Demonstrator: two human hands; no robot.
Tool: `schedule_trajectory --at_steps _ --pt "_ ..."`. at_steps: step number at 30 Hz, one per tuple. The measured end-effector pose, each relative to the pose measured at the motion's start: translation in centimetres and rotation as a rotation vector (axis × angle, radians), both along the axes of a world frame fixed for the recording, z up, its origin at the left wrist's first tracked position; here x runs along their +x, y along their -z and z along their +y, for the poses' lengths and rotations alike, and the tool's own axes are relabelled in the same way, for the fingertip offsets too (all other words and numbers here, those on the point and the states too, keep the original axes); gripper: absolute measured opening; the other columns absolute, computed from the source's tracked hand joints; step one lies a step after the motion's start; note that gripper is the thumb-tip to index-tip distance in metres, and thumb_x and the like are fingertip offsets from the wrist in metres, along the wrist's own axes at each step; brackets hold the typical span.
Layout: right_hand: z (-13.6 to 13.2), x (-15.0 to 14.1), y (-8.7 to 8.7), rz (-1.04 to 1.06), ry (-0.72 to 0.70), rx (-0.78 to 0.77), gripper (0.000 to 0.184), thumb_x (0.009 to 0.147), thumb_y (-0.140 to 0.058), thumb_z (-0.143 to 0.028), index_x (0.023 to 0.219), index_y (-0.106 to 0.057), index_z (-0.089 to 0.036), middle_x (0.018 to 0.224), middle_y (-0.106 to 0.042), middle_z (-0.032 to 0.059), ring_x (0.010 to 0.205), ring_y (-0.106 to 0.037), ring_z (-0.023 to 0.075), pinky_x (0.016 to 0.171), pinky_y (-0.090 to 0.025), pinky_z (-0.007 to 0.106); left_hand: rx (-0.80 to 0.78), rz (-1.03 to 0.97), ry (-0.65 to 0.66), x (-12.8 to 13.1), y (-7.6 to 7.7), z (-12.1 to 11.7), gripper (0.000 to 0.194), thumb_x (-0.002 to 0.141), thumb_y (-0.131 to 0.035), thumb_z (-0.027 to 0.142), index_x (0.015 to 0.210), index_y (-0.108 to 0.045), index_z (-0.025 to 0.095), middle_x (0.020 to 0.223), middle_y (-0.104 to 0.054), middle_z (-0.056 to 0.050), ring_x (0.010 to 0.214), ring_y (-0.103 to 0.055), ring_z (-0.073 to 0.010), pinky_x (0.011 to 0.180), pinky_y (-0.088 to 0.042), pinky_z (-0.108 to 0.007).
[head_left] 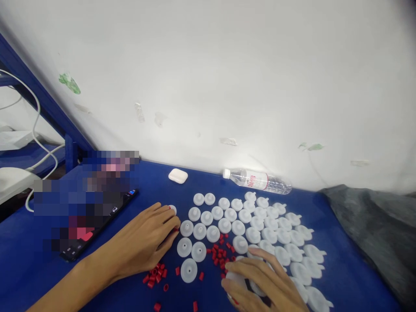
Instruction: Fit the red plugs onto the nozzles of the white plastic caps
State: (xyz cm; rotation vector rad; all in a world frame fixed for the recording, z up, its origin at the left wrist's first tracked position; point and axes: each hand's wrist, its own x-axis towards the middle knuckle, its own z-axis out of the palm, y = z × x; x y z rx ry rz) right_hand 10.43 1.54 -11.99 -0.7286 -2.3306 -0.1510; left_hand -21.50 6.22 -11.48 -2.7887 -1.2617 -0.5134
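My left hand [146,240] lies on the blue table [341,277], fingers curled over a white round plastic cap [173,209] at their tips. My right hand [260,284] rests at the lower edge, fingers closed around another white cap [234,279]. Between the hands lie several small red plastic tubes [219,253], with a second small heap [156,275] under my left wrist. Rows of several white caps [260,225] spread out in front of both hands.
A white earbud case [178,175] and a plastic water bottle [258,180] lie near the white wall. A dark phone [97,227] sits at the left, partly blurred. Grey cloth [373,229] covers the right side. White cables [35,130] hang at the far left.
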Motion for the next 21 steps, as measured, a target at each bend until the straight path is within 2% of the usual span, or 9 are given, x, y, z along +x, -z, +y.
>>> schedule_trajectory --at_steps 4,9,14,17,21 --pt "0.2 0.6 0.4 -0.036 -0.027 -0.05 0.015 0.106 -0.063 -0.021 0.113 -0.076 -0.025 0.104 -0.08 -0.0016 0.097 -0.075 0.0061 0.126 -0.035 0.026 0.012 -0.063 0.012 0.3 -0.5 0.0 0.016 0.104 -0.046 0.018 0.102 -0.059 0.025 0.093 -0.07 0.0 0.08 -0.067 -0.0211 0.081 -0.055 -0.041" --pt "-0.3 0.5 -0.2 -0.023 -0.029 -0.107 0.014 0.106 -0.061 -0.019 0.11 -0.074 -0.022 0.106 -0.08 -0.0005 0.099 -0.076 0.0078 0.124 -0.039 0.026 0.082 -0.132 0.061 0.8 -0.7 -0.2 0.014 0.102 -0.05 0.014 0.104 -0.06 0.024 0.093 -0.07 0.0 0.083 -0.065 -0.02 0.077 -0.054 -0.038" --pt "-0.3 0.0 -1.1 0.031 -0.042 -0.126 0.025 0.113 -0.047 -0.019 0.108 -0.071 -0.017 0.114 -0.082 0.0036 0.111 -0.076 0.0098 0.122 -0.039 0.02 0.093 -0.131 0.082 1.0 -0.8 -0.2 0.015 0.1 -0.051 0.011 0.101 -0.06 0.023 0.09 -0.068 -0.001 0.079 -0.062 -0.02 0.071 -0.052 -0.038" --pt "-0.1 -0.3 -1.3 0.033 -0.072 -0.134 0.026 0.114 -0.044 -0.021 0.11 -0.07 -0.017 0.107 -0.083 0.0009 0.106 -0.077 0.0083 0.119 -0.042 0.018 0.09 -0.131 0.08 0.9 -0.6 0.0 0.015 0.101 -0.051 0.012 0.102 -0.06 0.023 0.091 -0.068 -0.001 0.079 -0.062 -0.0201 0.071 -0.052 -0.039" --pt "-0.1 -0.3 -0.6 0.029 -0.05 -0.096 0.026 0.113 -0.049 -0.019 0.098 -0.07 -0.021 0.097 -0.084 -0.0043 0.093 -0.079 0.0075 0.114 -0.049 0.019 0.084 -0.13 0.079 0.8 -0.3 0.0 0.014 0.1 -0.052 0.012 0.101 -0.06 0.023 0.09 -0.067 -0.001 0.079 -0.061 -0.0201 0.071 -0.052 -0.039"
